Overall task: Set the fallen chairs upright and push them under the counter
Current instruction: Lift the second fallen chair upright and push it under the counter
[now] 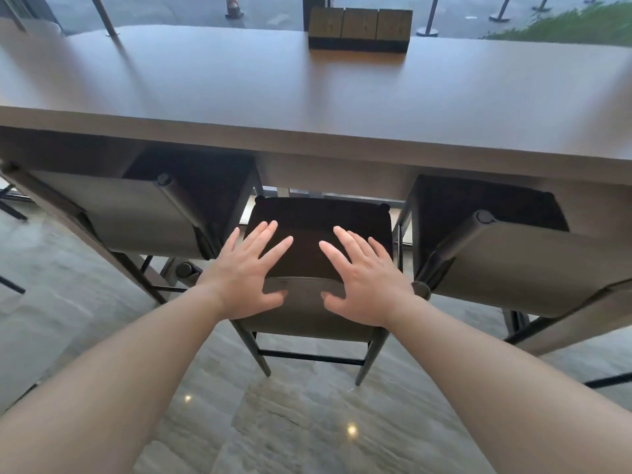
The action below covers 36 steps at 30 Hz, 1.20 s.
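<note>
counter (pixel 307 97) top is plain pale grey-mauve w/ a bluish sheen from the window, its front edge a shade more beige. middle chair (pixel 321 234) has a v. dark brown, almost black seat, a grey-taupe backrest band and dark grey/black legs & rungs; left chair (pixel 136 213) and right chair (pixel 533 265) match it, w/ taupe backs over dark seats. floor (pixel 290 422) is glossy grey-green stone w/ pale streaky veining and small warm light spots, the box set (pixel 359 29) on the counter is olive-brown on a black base, and grass (pixel 574 25) outside is bright green.
</note>
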Available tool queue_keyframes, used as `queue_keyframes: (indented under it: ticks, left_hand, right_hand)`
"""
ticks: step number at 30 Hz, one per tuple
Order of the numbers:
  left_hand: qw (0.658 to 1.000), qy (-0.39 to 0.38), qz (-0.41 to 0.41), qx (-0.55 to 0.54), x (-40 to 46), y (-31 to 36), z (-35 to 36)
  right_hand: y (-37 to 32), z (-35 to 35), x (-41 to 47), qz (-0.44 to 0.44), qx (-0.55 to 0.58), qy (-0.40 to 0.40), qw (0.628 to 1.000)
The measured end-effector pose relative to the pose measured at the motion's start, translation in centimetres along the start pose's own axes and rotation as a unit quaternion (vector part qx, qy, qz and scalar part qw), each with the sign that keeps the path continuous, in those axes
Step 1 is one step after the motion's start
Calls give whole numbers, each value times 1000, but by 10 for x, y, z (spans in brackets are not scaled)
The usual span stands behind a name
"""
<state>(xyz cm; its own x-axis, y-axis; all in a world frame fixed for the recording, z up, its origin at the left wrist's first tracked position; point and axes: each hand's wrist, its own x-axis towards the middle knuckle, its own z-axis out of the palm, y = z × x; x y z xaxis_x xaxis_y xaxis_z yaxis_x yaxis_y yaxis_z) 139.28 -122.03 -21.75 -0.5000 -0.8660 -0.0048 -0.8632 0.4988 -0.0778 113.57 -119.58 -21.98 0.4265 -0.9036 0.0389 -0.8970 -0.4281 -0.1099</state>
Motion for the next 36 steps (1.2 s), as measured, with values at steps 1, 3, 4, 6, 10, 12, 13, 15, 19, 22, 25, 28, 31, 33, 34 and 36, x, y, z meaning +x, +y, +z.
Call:
queue_keyframes:
  ticks: [1, 3, 4, 6, 10, 12, 13, 15, 19, 22, 25, 28, 31, 33, 34, 36]
  left_hand:
    - [1000, -1, 1, 0, 0, 0, 0]
    - [1000, -4, 1, -2, 0, 0, -1]
    - [1000, -7, 4, -4, 0, 0, -1]
    - [1000, -19, 12, -4, 0, -1, -3]
    - [999, -19, 31, 33, -7, -5, -7]
    - [997, 10, 46, 63, -14, -11, -9]
    - [995, 26, 56, 73, -17, -16, -10]
    - [992, 53, 78, 79, -20, -27, -8]
    - [990, 71, 94, 76, -14, -32, -3]
    - [989, 76, 102, 79, -11, -31, 0]
    - [986, 84, 116, 84, -10, -29, -2]
    - [984, 97, 123, 82, -5, -19, -7]
    - [983, 95, 132, 84, 1, -9, -12]
    - [983, 90, 137, 87, 4, -4, -15]
    - [983, 86, 139, 89, 6, -2, -16]
    - [984, 76, 135, 89, 12, -2, -20]
  right_hand:
    - [0, -1, 0, -3, -1, -4, 1000]
    - [2, -3, -1, -17, -7, -12, 1000]
    - [2, -4, -2, -31, -16, -16, 999]
    - [3, -9, -5, -70, -49, -28, 996]
    - [17, -21, -17, -108, -104, -52, 987]
    - [26, -24, -22, -96, -110, -62, 987]
    - [28, -25, -23, -89, -106, -63, 988]
    - [28, -24, -23, -77, -90, -65, 991]
    - [29, -21, -23, -46, -40, -63, 996]
    - [33, -17, -23, -37, -26, -63, 997]
    - [37, -15, -26, -31, -19, -61, 997]
    - [47, -17, -32, -22, -23, -60, 998]
    - [57, -19, -41, -12, -30, -64, 997]
    - [61, -20, -45, -6, -29, -68, 997]
    - [62, -20, -46, -4, -28, -69, 997]
    - [64, -21, -48, 2, -26, -69, 997]
